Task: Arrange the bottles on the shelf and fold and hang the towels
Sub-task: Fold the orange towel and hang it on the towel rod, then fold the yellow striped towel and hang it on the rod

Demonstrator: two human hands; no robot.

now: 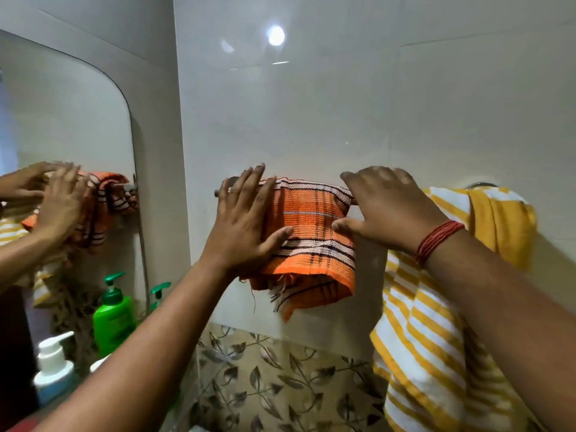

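Tiled wall [311, 104] carries the towel rail [222, 192], mostly hidden under cloth. Mirror [62, 120] on the left repeats the scene.

Yellow-striped towel [436, 338] already hangs at the right end of the rail, long drop, looks bunched at the top.

Orange checked towel [311, 232] is folded and draped over the rail just beside it, frayed edge hanging low on the left.

Left hand [243, 226] spread flat, palm pressing the towel's left side to smooth it. Right hand [383, 210] spread over the rail at the towel's right edge, thumb tucked under the fold, likely squaring it up.

Green pump bottle [113, 316] and white pump bottle [54, 366] stand low left by the mirror; shelf itself not clear.
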